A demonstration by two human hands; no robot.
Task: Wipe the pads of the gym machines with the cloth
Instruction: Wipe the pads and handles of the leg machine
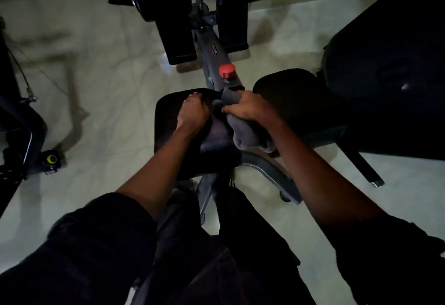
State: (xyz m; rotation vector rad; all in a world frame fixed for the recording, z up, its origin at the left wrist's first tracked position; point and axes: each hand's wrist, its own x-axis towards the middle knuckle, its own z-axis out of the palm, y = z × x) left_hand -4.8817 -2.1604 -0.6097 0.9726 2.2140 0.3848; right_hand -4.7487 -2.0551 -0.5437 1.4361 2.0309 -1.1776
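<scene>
Two black pads sit side by side on a grey machine frame below me: the left pad and the right pad. My left hand lies on the left pad's top with its fingers curled over the far edge. My right hand grips a grey cloth in the gap between the pads. The cloth bunches above my fist and hangs down along the left pad's inner side.
A red knob tops the grey beam that runs to black foot plates. Another black padded seat stands at the right. Dark machine parts and a cable line the left edge. The floor is pale tile.
</scene>
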